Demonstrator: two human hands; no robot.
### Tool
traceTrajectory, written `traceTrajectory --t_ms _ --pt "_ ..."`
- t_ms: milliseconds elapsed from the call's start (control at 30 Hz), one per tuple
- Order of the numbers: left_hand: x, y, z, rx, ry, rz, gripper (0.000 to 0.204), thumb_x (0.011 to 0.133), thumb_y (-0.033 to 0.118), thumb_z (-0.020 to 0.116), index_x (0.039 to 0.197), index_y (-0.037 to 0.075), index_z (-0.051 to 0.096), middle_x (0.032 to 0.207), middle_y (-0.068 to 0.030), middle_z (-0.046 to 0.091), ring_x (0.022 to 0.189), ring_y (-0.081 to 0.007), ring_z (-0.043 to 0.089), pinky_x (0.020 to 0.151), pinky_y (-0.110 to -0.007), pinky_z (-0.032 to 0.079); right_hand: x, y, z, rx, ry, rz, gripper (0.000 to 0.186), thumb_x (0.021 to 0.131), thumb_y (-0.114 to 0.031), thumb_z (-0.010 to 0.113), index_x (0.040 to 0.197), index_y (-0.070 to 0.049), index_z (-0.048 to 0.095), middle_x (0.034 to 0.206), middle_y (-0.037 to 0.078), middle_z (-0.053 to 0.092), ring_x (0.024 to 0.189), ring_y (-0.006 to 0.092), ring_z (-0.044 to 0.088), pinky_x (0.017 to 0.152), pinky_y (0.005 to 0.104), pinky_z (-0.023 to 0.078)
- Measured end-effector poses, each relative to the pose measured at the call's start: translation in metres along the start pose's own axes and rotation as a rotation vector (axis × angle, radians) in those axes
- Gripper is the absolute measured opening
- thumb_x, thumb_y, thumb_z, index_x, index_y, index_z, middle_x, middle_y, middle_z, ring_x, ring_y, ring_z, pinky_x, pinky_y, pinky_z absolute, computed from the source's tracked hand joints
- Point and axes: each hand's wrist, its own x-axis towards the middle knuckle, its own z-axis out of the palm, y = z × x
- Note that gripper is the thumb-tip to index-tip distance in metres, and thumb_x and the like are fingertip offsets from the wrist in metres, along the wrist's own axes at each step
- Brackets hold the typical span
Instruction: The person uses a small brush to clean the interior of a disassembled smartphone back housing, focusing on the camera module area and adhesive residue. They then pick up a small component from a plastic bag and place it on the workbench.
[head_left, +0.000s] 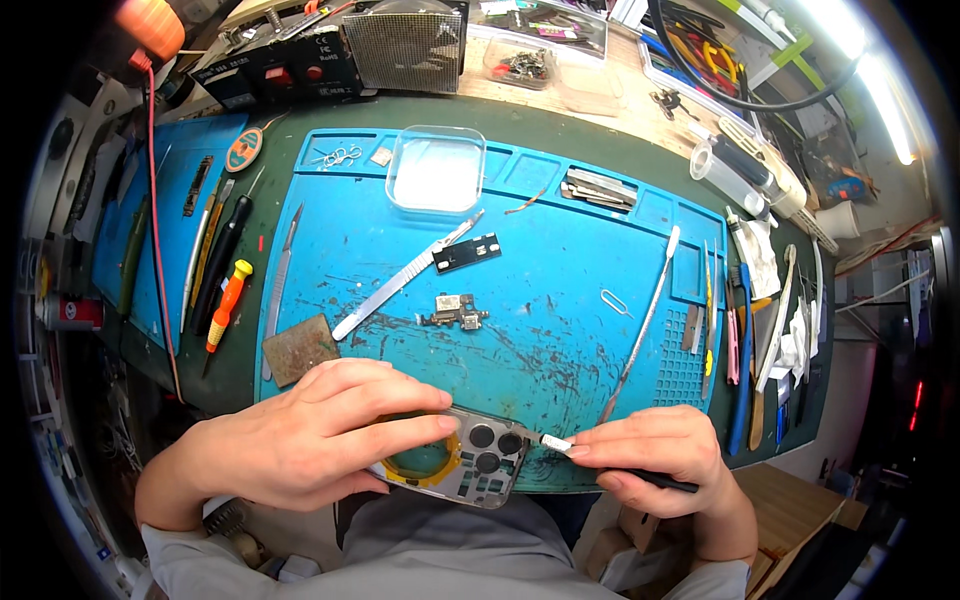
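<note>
Phone frame (467, 460) in curled left hand (345, 425); right hand (655, 450) pinches apparent knife (557, 443).

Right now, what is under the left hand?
A grey phone frame; its yellow ring partly shows, with blue mat visible through it. The part that the left hand covers cannot be seen.

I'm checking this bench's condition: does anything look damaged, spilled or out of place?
The blue mat looks worn: dark scuffs and stains mark its middle and lower part. The square plate by the left hand is mottled brown, perhaps rusted. I see no obvious spill.
</note>
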Motion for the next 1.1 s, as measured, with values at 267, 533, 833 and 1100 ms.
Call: traceTrajectory --t_ms 267,533,833,1100 --pt "0.0 -0.001 0.0 -0.001 -0.001 -0.005 0.07 0.085 0.022 0.085 0.147 0.002 0.059 0.15 -0.016 0.057 0.131 -0.0342 0.055 0.113 -0.047 0.041 0.002 0.0 -0.006 0.081 -0.037 0.034 0.029 0.089 -0.002 0.078 0.118 -0.001 0.08 0.113 0.017 0.081 0.096 0.0302 0.08 0.081 0.0352 0.062" --pt "0.0 0.0 0.0 -0.011 -0.002 -0.008 0.071 0.085 0.023 0.085 0.148 0.002 0.058 0.151 -0.0163 0.057 0.131 -0.0346 0.055 0.113 -0.048 0.04 -0.007 0.002 -0.004 0.129 0.025 0.063 0.028 0.089 -0.005 0.078 0.116 0.002 0.079 0.109 0.017 0.081 0.093 0.03 0.08 0.079 0.0345 0.063" --pt "0.0 0.0 -0.001 -0.016 -0.011 -0.025 0.075 0.084 0.022 0.085 0.15 0.001 0.056 0.152 -0.016 0.056 0.133 -0.0349 0.054 0.114 -0.048 0.04 -0.001 0.001 -0.003 0.054 -0.016 0.024 0.027 0.091 -0.008 0.079 0.117 0.0 0.079 0.105 0.016 0.081 0.089 0.0292 0.08 0.076 0.0348 0.062" --pt "0.0 0.008 0.001 0.028 0.038 -0.056 0.078 0.081 0.021 0.087 0.149 0.001 0.056 0.151 -0.0162 0.056 0.132 -0.0351 0.055 0.113 -0.047 0.042 -0.009 0.003 -0.001 0.234 0.071 0.067 0.03 0.094 -0.01 0.075 0.12 0.004 0.078 0.113 0.021 0.08 0.088 0.0276 0.08 0.079 0.0331 0.063"
